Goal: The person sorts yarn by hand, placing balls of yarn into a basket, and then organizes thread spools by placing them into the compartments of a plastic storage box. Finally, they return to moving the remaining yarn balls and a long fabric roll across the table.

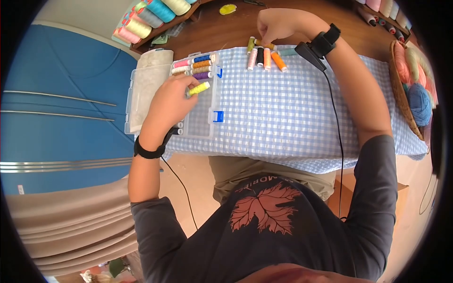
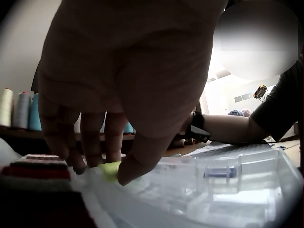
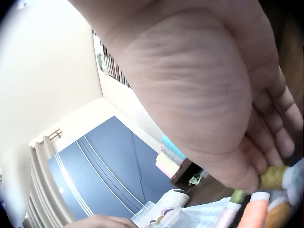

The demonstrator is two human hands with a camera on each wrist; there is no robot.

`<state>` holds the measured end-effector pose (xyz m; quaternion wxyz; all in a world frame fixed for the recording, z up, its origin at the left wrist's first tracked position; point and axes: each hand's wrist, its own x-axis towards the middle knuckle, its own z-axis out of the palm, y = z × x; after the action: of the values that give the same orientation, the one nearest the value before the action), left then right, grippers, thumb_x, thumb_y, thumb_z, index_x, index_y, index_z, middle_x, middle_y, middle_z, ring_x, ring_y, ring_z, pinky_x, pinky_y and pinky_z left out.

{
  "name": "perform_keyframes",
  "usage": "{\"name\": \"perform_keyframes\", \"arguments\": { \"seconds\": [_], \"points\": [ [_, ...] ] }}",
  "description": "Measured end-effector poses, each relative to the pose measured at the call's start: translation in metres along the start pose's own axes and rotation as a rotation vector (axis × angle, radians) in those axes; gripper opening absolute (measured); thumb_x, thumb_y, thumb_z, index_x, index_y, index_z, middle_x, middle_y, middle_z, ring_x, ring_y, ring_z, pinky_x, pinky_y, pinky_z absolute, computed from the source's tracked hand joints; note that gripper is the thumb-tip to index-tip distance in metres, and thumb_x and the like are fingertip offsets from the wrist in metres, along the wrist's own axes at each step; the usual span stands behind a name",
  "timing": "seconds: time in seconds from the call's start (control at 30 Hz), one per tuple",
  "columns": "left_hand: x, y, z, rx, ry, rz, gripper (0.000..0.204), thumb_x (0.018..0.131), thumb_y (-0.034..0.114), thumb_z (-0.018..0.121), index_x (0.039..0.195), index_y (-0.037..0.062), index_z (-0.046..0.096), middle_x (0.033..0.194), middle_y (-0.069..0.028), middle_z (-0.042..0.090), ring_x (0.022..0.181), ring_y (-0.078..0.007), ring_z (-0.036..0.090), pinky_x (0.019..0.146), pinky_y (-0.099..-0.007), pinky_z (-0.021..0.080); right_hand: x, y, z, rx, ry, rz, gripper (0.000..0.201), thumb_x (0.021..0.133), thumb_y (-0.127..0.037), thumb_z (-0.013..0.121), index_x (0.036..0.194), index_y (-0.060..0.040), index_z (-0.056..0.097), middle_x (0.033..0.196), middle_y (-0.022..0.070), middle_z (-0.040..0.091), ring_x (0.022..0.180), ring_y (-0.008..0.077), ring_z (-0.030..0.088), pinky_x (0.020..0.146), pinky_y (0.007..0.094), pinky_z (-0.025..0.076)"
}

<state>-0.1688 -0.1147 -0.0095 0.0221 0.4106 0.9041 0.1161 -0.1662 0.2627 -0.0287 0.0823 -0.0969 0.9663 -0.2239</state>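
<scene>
My left hand (image 1: 173,96) pinches a yellow spool of thread (image 1: 199,88) between thumb and fingers, above the clear plastic case (image 1: 197,127). Inside the case, pink, blue, orange, tan and purple spools lie in short rows, partly covered by this hand. Farther off, my right hand (image 1: 283,24) reaches down with thumb and fingertips on a mustard spool of thread (image 3: 273,178). Around it on the cloth lie an olive spool (image 1: 250,45), a pink one (image 1: 252,60), a black one (image 1: 260,57), a peach one (image 1: 267,59), an orange one (image 1: 279,61) and a teal one (image 1: 286,51).
A blue-and-white checked cloth (image 1: 273,108) covers the table's near part. Large thread cones (image 1: 160,10) stand on a shelf at back left. On the right is a wicker basket (image 1: 401,94) of yarn balls. A yellow disc (image 1: 228,9) lies on the bare wood behind.
</scene>
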Motion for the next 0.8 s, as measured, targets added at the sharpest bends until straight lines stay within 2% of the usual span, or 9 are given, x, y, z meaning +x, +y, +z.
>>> {"name": "perform_keyframes", "arguments": {
  "seconds": [0.1,0.17,0.23,0.37,0.53,0.6,0.67,0.73,0.8],
  "points": [
    [-0.001,0.012,-0.016,-0.016,0.026,-0.023,0.023,0.086,0.007,0.077,0.108,0.0005,0.077,0.101,-0.0131,0.074,0.085,-0.0282,0.068,0.078,-0.0377,0.055,-0.002,-0.001,-0.002,-0.098,0.037,0.044,0.023,0.083,-0.019,0.081,0.093,0.0026,0.079,0.084,0.0135,0.075,0.077,0.0239,0.07,0.071,0.0394,0.056],
    [0.001,0.028,-0.024,-0.012,0.049,-0.052,0.022,0.086,0.009,0.078,0.107,0.0006,0.077,0.1,-0.0127,0.074,0.082,-0.0271,0.067,0.076,-0.0372,0.055,0.0,0.006,0.007,-0.063,0.139,-0.072,0.024,0.087,-0.02,0.079,0.093,0.0027,0.08,0.084,0.0138,0.076,0.078,0.0243,0.071,0.073,0.0396,0.057],
    [0.006,0.051,-0.017,-0.1,0.175,0.124,0.026,0.088,0.013,0.08,0.111,0.0022,0.078,0.1,-0.0118,0.073,0.08,-0.0255,0.065,0.075,-0.037,0.055,0.003,0.007,0.007,-0.043,0.082,-0.071,0.024,0.087,-0.021,0.079,0.094,0.0026,0.079,0.085,0.0137,0.076,0.078,0.0249,0.071,0.073,0.0397,0.056],
    [0.027,0.087,0.019,-0.139,0.092,0.241,0.031,0.09,0.018,0.081,0.117,0.0035,0.077,0.104,-0.0123,0.074,0.08,-0.027,0.066,0.076,-0.038,0.056,0.002,0.002,0.005,-0.039,0.029,-0.053,0.025,0.089,-0.022,0.078,0.095,0.0027,0.077,0.084,0.0129,0.074,0.078,0.025,0.071,0.072,0.0393,0.056],
    [0.035,0.098,0.033,-0.043,0.263,0.188,0.034,0.092,0.019,0.078,0.121,0.0022,0.076,0.116,-0.0174,0.076,0.099,-0.0367,0.073,0.088,-0.0442,0.058,-0.009,-0.017,-0.001,-0.031,0.07,-0.039,0.021,0.092,-0.018,0.074,0.093,0.0024,0.071,0.083,0.0121,0.073,0.079,0.0243,0.071,0.072,0.0371,0.055],
    [0.027,0.085,0.024,0.004,0.265,0.116,0.033,0.091,0.017,0.077,0.121,0.0019,0.076,0.118,-0.0184,0.076,0.103,-0.0376,0.073,0.091,-0.0448,0.058,-0.022,-0.032,-0.009,-0.068,0.118,-0.039,0.018,0.094,-0.016,0.072,0.092,0.0021,0.069,0.082,0.012,0.072,0.08,0.024,0.071,0.072,0.0366,0.055],
    [0.019,0.061,0.012,0.052,0.268,0.041,0.033,0.091,0.016,0.076,0.121,0.0015,0.076,0.12,-0.0194,0.076,0.107,-0.0384,0.073,0.094,-0.0455,0.058,-0.031,-0.043,-0.018,0.035,0.136,-0.099,0.025,0.089,-0.023,0.077,0.09,0.0018,0.073,0.085,0.021,0.075,0.079,0.0333,0.072,0.073,0.0435,0.055],
    [0.01,0.035,0.004,0.227,0.283,0.022,0.026,0.092,0.011,0.074,0.116,0.0015,0.078,0.118,-0.0176,0.076,0.111,-0.04,0.071,0.095,-0.0489,0.058,-0.026,-0.042,-0.015,0.051,0.162,-0.148,0.024,0.09,-0.022,0.077,0.093,0.0018,0.074,0.086,0.02,0.076,0.08,0.0322,0.072,0.073,0.0425,0.055],
    [0.005,0.014,0.003,0.175,0.222,0.005,0.029,0.091,0.012,0.075,0.118,0.0019,0.078,0.117,-0.0172,0.077,0.108,-0.0382,0.071,0.095,-0.0461,0.058,-0.019,-0.049,-0.009,0.069,0.186,-0.203,0.024,0.09,-0.021,0.077,0.095,0.0019,0.075,0.087,0.0191,0.076,0.081,0.0311,0.072,0.074,0.0414,0.055]
  ]
}}
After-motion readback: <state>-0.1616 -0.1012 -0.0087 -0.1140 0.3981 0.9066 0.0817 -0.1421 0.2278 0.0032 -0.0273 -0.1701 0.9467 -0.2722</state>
